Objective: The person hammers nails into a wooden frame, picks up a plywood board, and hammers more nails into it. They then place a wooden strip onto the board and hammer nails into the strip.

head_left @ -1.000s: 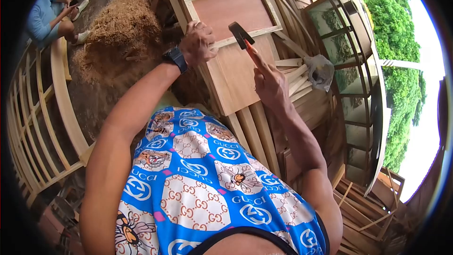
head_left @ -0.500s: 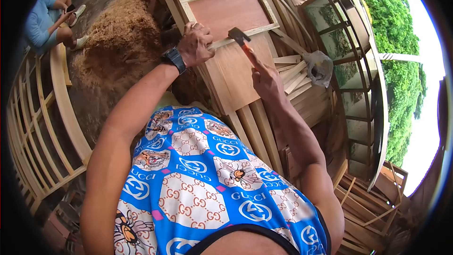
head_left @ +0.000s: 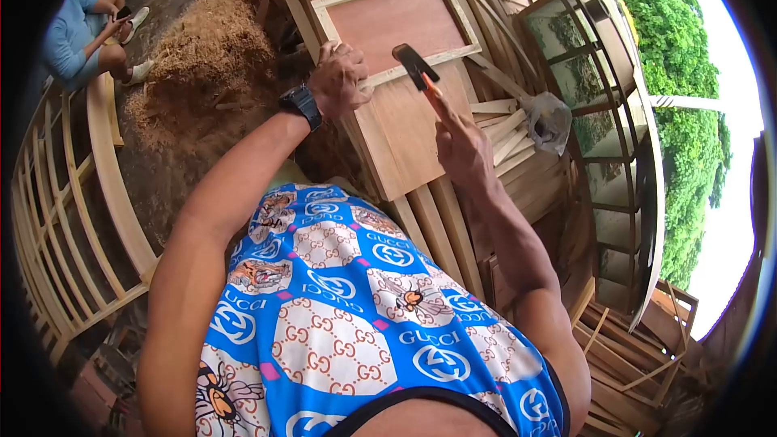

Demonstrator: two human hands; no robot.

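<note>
My left hand (head_left: 340, 81) is closed at the near left corner of a pale wooden frame (head_left: 405, 72), gripping it there. Whether the fingers also pinch something small is hidden. The frame has a reddish-brown panel inside it and lies flat on a plywood board (head_left: 405, 142). My right hand (head_left: 464, 146) is wrapped around the orange handle of a hammer (head_left: 417, 67). The dark hammer head hovers over or beside the frame's near rail, to the right of my left hand; contact cannot be made out.
Long timber pieces (head_left: 441, 218) lie under and beside the board. A plastic bag (head_left: 549, 120) sits on offcuts at the right, near a paned wooden frame (head_left: 611, 146). Wood shavings (head_left: 206, 57) cover the ground left. A seated person (head_left: 77, 36) holds a phone beside a slatted wooden piece (head_left: 101, 194).
The hammer head has turned and shifted slightly toward me and to the right, with my right hand moving a little the same way. My left hand stays at the frame's corner.
</note>
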